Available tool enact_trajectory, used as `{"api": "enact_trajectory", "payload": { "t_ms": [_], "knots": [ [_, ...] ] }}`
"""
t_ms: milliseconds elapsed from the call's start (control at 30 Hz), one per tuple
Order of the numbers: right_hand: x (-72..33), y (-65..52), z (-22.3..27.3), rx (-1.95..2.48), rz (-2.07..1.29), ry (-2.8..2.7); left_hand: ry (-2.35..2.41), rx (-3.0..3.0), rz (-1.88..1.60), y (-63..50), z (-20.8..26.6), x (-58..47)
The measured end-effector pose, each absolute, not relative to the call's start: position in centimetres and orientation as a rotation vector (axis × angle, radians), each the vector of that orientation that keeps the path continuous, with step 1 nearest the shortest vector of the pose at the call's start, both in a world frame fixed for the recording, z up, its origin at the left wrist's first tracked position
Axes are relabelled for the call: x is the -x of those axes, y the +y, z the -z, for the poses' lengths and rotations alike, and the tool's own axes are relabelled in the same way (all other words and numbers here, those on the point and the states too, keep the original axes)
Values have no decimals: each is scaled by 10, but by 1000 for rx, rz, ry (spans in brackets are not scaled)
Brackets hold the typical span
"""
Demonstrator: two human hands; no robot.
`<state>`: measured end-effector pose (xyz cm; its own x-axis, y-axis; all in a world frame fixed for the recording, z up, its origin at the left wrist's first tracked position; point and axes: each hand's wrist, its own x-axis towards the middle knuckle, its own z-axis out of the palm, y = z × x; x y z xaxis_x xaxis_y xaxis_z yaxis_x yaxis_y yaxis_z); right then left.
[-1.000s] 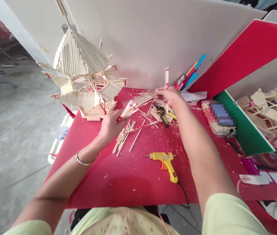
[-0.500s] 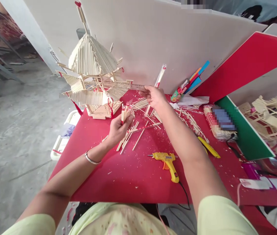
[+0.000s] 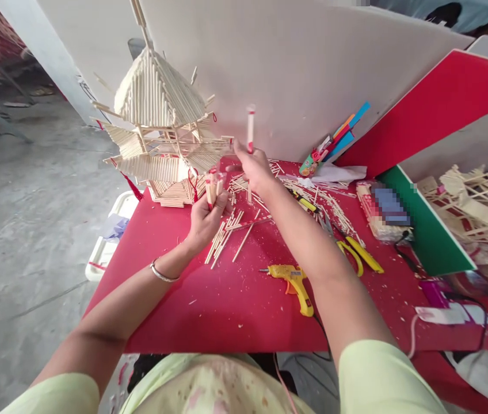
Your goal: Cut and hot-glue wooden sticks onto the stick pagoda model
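My left hand (image 3: pixel 204 223) is closed around a small bundle of short sticks in red and clear wrapping (image 3: pixel 213 187), held upright above the table. To its right, my right hand (image 3: pixel 255 171) is closed on a wrapped pair of chopsticks (image 3: pixel 251 129) that stands nearly upright and blurs at the top. Just left of both hands is a pagoda-like model built of sticks (image 3: pixel 157 103), with a pointed roof and red tassels. Beneath the hands, loose sticks (image 3: pixel 227 238) lie scattered on the red table (image 3: pixel 175 310).
A yellow glue gun (image 3: pixel 293 282) lies near the front, its cord running off the edge. Further right are yellow-handled pliers (image 3: pixel 351 253), a yellow cutter (image 3: pixel 365 256) and a stick pack with a phone (image 3: pixel 393 204) on it. A pen cup (image 3: pixel 308 165) stands by the white board (image 3: pixel 270 69).
My right hand has moved left, nearer my left hand, carrying the wrapped chopsticks. A clear ruler-like strip at its fingertips earlier is no longer distinct. The view has shifted slightly.
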<state>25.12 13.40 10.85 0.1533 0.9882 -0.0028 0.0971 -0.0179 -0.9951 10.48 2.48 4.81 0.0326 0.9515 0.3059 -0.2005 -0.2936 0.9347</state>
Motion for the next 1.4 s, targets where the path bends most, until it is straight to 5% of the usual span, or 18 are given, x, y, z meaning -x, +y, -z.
{"api": "enact_trajectory", "payload": {
  "t_ms": [333, 467, 667, 767, 1067, 1400],
  "knots": [
    [-306, 16, -97, 1464, -1070, -1308, 903, -1619, -1283, -10, -65, -83],
    [-334, -22, -84, 1625, -838, -1545, 1196, -1867, -1233, -6, -68, -56],
    [-333, -15, -60, 1608, -1094, -1454, 1716, -2348, -199, 2, -43, -42],
    [-319, -8, -43, 1543, -1229, -1357, 1832, -2332, 11, -10, -25, -39],
    [-304, 6, -22, 1452, -1252, -1280, 1664, -2421, -70, -34, 2, -76],
    [-319, 69, -26, 1598, -958, -1237, 1531, -2636, -239, 65, 6, -120]
  ]
}}
